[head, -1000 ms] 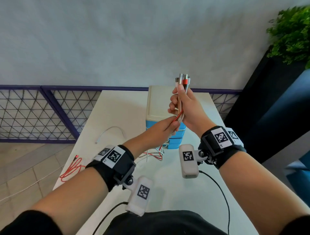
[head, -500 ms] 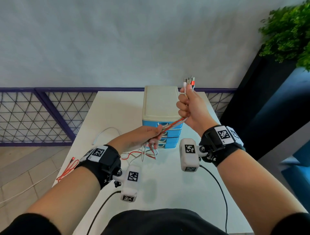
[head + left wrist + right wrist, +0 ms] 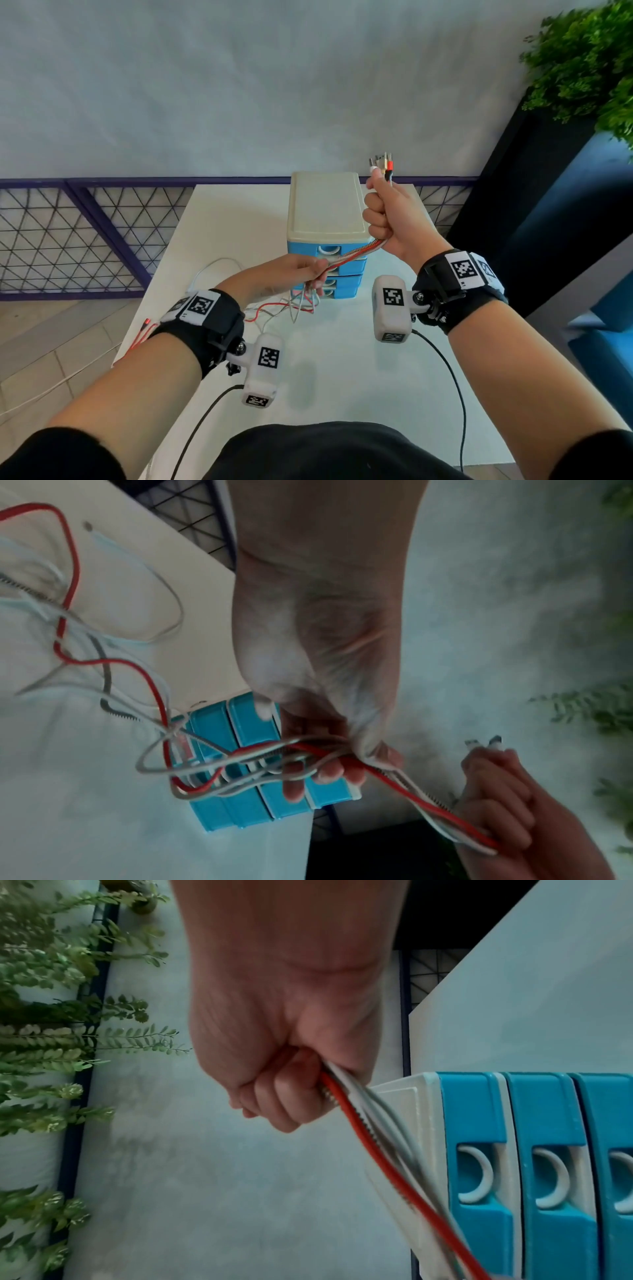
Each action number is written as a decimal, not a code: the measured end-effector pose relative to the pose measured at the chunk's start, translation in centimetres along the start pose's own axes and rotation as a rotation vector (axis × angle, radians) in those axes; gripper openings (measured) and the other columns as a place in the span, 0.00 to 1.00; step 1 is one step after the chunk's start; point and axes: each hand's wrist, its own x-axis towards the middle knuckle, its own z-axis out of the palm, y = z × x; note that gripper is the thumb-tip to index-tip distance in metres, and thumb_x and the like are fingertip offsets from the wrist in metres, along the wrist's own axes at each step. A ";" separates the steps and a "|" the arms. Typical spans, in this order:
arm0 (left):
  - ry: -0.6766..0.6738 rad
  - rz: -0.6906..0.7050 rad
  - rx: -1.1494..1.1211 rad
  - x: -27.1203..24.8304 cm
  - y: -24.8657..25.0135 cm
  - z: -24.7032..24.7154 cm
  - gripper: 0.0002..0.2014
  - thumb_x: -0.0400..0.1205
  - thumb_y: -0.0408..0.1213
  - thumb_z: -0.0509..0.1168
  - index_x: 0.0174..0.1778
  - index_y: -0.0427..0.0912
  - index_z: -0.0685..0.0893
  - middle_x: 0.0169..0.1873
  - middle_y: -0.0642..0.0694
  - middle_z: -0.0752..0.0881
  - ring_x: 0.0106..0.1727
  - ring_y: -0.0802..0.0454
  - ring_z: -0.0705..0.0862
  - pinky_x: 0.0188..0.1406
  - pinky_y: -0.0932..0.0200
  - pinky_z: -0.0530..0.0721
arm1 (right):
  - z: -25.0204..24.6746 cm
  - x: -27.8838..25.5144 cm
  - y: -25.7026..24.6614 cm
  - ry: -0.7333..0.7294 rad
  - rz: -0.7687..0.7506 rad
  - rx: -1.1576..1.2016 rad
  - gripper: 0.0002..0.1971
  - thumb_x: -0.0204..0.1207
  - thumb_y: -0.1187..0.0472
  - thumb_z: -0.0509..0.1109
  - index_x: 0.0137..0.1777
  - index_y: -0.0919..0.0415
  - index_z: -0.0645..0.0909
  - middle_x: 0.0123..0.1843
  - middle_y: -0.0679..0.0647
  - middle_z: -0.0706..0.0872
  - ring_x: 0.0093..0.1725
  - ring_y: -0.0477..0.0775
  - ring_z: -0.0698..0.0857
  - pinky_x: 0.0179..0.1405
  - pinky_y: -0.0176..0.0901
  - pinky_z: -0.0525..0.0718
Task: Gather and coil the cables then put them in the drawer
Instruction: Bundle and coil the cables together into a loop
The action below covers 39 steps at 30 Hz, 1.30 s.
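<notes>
My right hand (image 3: 383,216) (image 3: 284,1074) is raised beside the drawer unit and grips a bundle of red, white and grey cables (image 3: 352,253) (image 3: 369,1153) in a fist, with their plugs (image 3: 383,163) sticking out above it. The bundle runs down-left to my left hand (image 3: 301,274) (image 3: 325,758), whose fingers curl around the same cables. Below that hand the cables hang in loose loops (image 3: 298,305) (image 3: 192,775) and trail over the white table (image 3: 342,359). The small drawer unit (image 3: 325,212) (image 3: 514,1164) has a cream top and blue drawers, all closed.
The cables' tail (image 3: 140,334) hangs over the table's left edge, and a white cable (image 3: 215,265) loops left of the drawers. A purple wire fence (image 3: 85,233) runs behind, and a dark planter with green plants (image 3: 582,61) stands at the right. Black camera leads (image 3: 445,370) cross the near table.
My right hand has moved right and up with the plug ends. My left hand has slid down the bundle toward the table, so a longer straight stretch runs between the hands.
</notes>
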 end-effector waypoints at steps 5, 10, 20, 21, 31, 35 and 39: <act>0.045 -0.034 -0.181 0.2 -0.6 0.7 0.25 0.77 0.66 0.51 0.31 0.46 0.72 0.27 0.49 0.81 0.43 0.47 0.88 0.67 0.44 0.74 | -0.4 -0.1 0.1 0.060 -0.006 -0.015 0.13 0.86 0.50 0.58 0.40 0.54 0.71 0.22 0.44 0.59 0.17 0.41 0.56 0.11 0.32 0.53; 0.158 -0.022 -0.443 0.3 -0.1 0.9 0.21 0.84 0.54 0.52 0.34 0.43 0.74 0.21 0.52 0.65 0.24 0.54 0.66 0.48 0.54 0.79 | -0.9 0.1 -0.1 0.081 0.000 -0.092 0.14 0.85 0.49 0.59 0.41 0.55 0.73 0.22 0.44 0.60 0.17 0.42 0.57 0.12 0.33 0.53; 0.552 0.154 0.151 1.7 3.2 0.4 0.18 0.88 0.46 0.51 0.32 0.46 0.71 0.27 0.51 0.71 0.28 0.55 0.69 0.34 0.56 0.69 | 0.3 -0.6 2.4 -0.168 0.192 -0.294 0.14 0.84 0.51 0.62 0.40 0.58 0.73 0.22 0.45 0.59 0.16 0.42 0.57 0.11 0.30 0.56; 0.568 0.165 0.193 1.7 3.1 0.3 0.18 0.87 0.45 0.52 0.31 0.47 0.71 0.27 0.51 0.72 0.28 0.55 0.70 0.33 0.56 0.68 | 0.2 -0.5 2.6 -0.140 0.178 -0.248 0.14 0.84 0.51 0.62 0.39 0.58 0.73 0.22 0.45 0.60 0.16 0.42 0.58 0.11 0.30 0.57; 0.567 0.205 0.412 1.4 3.5 0.1 0.15 0.86 0.45 0.55 0.37 0.40 0.75 0.28 0.49 0.77 0.31 0.54 0.73 0.27 0.66 0.66 | -0.5 -0.2 4.0 -0.176 0.245 -0.259 0.16 0.84 0.47 0.59 0.56 0.58 0.81 0.57 0.63 0.88 0.61 0.61 0.86 0.64 0.59 0.80; 0.542 0.224 0.369 1.7 3.2 -0.2 0.15 0.86 0.42 0.56 0.37 0.38 0.76 0.29 0.46 0.79 0.31 0.53 0.74 0.31 0.59 0.69 | 0.2 -1.0 4.0 -0.377 0.319 -0.234 0.13 0.85 0.55 0.60 0.61 0.62 0.79 0.59 0.64 0.87 0.62 0.61 0.87 0.67 0.56 0.79; 0.491 0.232 0.313 1.9 2.7 -0.4 0.14 0.86 0.41 0.57 0.39 0.37 0.78 0.28 0.50 0.77 0.31 0.55 0.73 0.29 0.65 0.69 | 0.3 -1.3 3.8 -0.449 0.389 -0.168 0.13 0.82 0.71 0.62 0.66 0.66 0.75 0.60 0.64 0.86 0.58 0.59 0.89 0.62 0.49 0.82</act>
